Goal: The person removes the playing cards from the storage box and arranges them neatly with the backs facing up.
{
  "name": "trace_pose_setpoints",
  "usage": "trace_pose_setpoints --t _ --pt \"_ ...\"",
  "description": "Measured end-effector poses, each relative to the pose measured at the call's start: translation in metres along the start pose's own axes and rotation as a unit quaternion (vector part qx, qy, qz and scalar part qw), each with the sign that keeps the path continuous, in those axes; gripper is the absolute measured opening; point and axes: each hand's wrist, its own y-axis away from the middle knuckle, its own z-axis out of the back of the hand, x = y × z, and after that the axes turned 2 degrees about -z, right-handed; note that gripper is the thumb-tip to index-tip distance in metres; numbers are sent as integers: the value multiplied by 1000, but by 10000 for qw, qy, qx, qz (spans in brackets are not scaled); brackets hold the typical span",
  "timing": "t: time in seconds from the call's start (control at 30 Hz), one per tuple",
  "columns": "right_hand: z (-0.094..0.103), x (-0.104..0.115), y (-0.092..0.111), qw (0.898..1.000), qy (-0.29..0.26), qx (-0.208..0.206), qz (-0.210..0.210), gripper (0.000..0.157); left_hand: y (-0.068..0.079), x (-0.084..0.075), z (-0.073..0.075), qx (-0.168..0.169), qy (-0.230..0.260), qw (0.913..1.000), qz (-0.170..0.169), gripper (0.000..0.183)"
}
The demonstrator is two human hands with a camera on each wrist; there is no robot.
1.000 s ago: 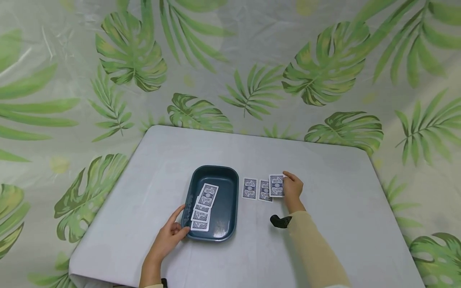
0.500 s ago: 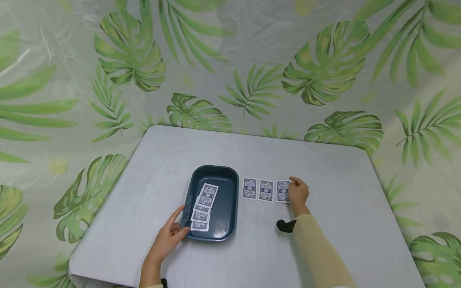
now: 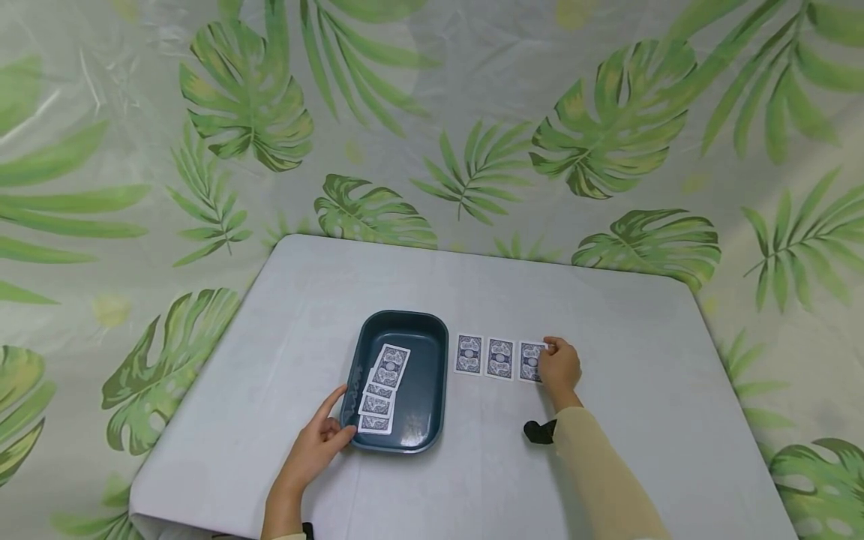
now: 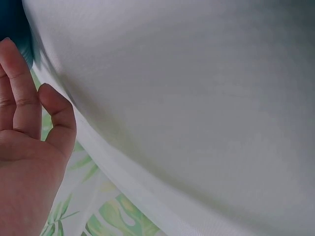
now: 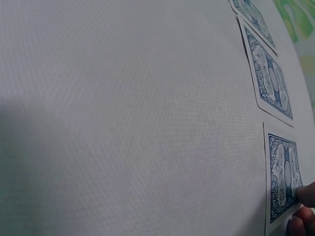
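In the head view, my right hand (image 3: 559, 370) is at the rightmost of three face-down playing cards in a row, pinching its right edge. The right wrist view shows the thumb over that card (image 5: 282, 172) and fingertips at its edge. Beside it lie the middle card (image 3: 499, 358) and the left card (image 3: 469, 354), blue-patterned backs up. My left hand (image 3: 313, 446) rests against the left side of a dark teal tray (image 3: 421, 390), index finger and thumb spread along the rim. Several overlapping cards (image 3: 390, 367) lie face down in the tray's left half.
A white-covered table (image 3: 607, 315) carries everything. Behind it hangs a leaf-patterned sheet (image 3: 472, 112), which also shows past the table's edge in the left wrist view. A black strap piece (image 3: 538, 432) sticks out at the right wrist.
My right hand has carried the card rightward, off the middle card it overlapped, and lowered it to the row's right end. My left hand and the tray stay put.
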Motion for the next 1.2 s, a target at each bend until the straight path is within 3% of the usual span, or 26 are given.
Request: trace_pose_setpoints --t 0.2,0.4,1.2 --pt "2 1 1 9995 156 122 239 31 0 0 1 -7 -42 10000 38 70" --pt "5 2 1 9987 273 109 408 41 -1 0 1 -20 -74 9999 77 70" --pt "5 1 0 9991 227 231 264 34 -2 3 -1 -73 -165 9998 19 69"
